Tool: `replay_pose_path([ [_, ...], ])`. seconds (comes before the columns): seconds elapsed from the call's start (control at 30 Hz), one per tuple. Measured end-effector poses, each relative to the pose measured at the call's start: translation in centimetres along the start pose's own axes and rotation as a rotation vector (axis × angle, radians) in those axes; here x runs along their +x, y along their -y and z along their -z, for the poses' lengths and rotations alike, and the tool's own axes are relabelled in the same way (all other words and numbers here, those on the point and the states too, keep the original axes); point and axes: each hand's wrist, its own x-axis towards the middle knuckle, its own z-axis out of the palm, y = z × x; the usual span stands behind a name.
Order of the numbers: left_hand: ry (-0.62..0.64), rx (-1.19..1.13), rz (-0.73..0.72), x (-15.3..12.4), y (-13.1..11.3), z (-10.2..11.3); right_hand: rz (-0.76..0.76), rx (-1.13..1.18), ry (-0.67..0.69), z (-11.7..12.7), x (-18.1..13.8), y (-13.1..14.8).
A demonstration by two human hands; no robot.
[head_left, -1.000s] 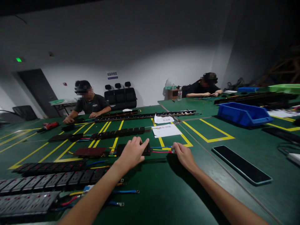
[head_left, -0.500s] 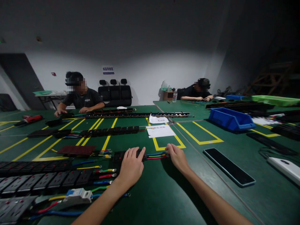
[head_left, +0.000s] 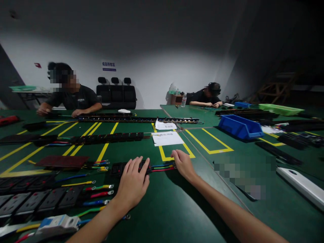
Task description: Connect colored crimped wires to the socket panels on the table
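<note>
My left hand (head_left: 133, 180) lies over a short black power socket strip (head_left: 116, 169) on the green table, its fingers draped across the top and the thumb on the near side. From the strip's right end run several coloured wires (head_left: 160, 168), among them blue, green and red ones. Their far ends reach my right hand (head_left: 184, 165), whose thumb and forefinger are pinched together around them; the wire tips are mostly hidden there. Left of the strip sits a dark red panel (head_left: 62, 162) with ring-terminal leads.
Larger socket strips (head_left: 48, 200) with lugged wires and a white-and-blue breaker (head_left: 58, 224) lie at front left. White paper sheets (head_left: 168, 138) are ahead, a blue bin (head_left: 240, 127) and white device (head_left: 301, 185) to the right. Two co-workers sit across the table.
The view has turned a little to the right, so most things appear further left. Both hands keep their places on the socket strip and its wires.
</note>
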Motion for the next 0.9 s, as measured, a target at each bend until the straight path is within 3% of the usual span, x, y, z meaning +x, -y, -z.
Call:
replay_pose_path([
  [0.17,0.016,-0.002,0.014,0.2,0.3,-0.1,0.129,-0.245,0.061,0.1,-0.9,1.0],
  [0.3,0.035,0.002,0.018,0.3,0.4,0.2,0.146,-0.402,0.068,0.6,-1.2,1.5],
  [0.73,0.021,0.002,0.034,0.3,0.4,0.3,0.097,-0.496,0.156,1.9,-1.6,1.9],
  [0.9,-0.064,-0.029,0.024,0.5,0.3,0.4,0.017,-0.557,0.173,2.0,-1.5,2.2],
])
